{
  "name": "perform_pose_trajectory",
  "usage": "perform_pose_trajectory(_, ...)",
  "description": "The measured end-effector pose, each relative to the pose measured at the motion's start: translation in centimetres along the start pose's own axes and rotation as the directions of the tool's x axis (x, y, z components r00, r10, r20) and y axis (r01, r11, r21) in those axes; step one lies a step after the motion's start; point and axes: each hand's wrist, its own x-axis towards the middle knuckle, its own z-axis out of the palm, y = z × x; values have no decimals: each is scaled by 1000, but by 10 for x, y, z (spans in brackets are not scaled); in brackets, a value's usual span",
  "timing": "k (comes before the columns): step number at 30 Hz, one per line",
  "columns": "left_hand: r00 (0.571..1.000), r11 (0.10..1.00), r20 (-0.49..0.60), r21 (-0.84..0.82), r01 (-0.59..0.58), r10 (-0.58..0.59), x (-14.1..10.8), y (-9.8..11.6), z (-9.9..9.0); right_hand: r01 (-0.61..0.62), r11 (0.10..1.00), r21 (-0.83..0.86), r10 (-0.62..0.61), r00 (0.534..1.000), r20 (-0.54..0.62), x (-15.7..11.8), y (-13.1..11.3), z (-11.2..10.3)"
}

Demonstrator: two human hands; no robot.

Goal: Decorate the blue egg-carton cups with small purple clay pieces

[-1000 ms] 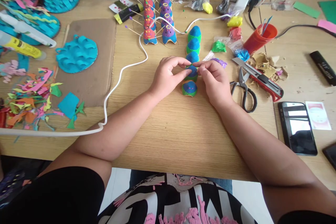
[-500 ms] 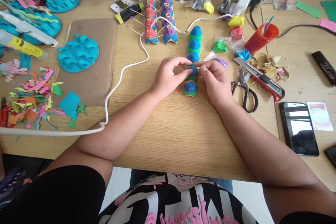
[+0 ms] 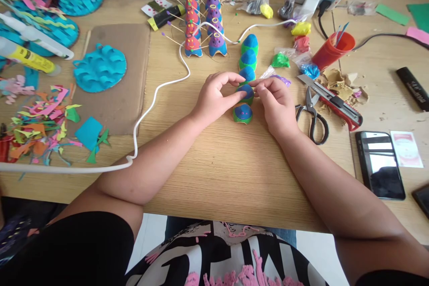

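Observation:
A row of blue and green egg-carton domes (image 3: 249,44) runs toward me, the nearest dome (image 3: 242,113) bearing small facial marks. My left hand (image 3: 217,96) curves around the left side of the caterpillar-like row, thumb and forefinger touching the second-nearest dome (image 3: 247,93). On the right side, my right hand (image 3: 273,98) has its thumb and fingers pinched together beside that same dome; whatever lies between them is too small or hidden to name. Farther back stand a red row (image 3: 192,44) and a purple row (image 3: 217,44) with sticks poking out.
A white cable (image 3: 156,91) crosses the left side, near cardboard (image 3: 134,76) and paper scraps (image 3: 43,118). On the right lie scissors (image 3: 313,116), a cutter (image 3: 338,100), a phone (image 3: 380,165) and a red cup (image 3: 335,49). Coloured clay (image 3: 280,59) sits behind my right hand.
Both hands stay almost where they were. My right hand has shifted very slightly at the fingertips, and the view has moved a little.

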Motion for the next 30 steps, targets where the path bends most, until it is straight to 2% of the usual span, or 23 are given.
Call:
perform_pose_trajectory(11, 1000, 999, 5, 45, -14, 13, 0, 1, -1, -17, 1000, -11, 17, 1000, 14, 1, 2, 0)
perform_pose_trajectory(19, 999, 998, -16, -45, 40, -41, 1, -2, -2, -26, 1000, 1, 26, 1000, 11, 0, 1, -1)
perform_pose_trajectory(30, 999, 997, -4, -66, 45, -45, 1, 1, -3, -10, 1000, 13, 10, 999, -39, 2, 3, 0)
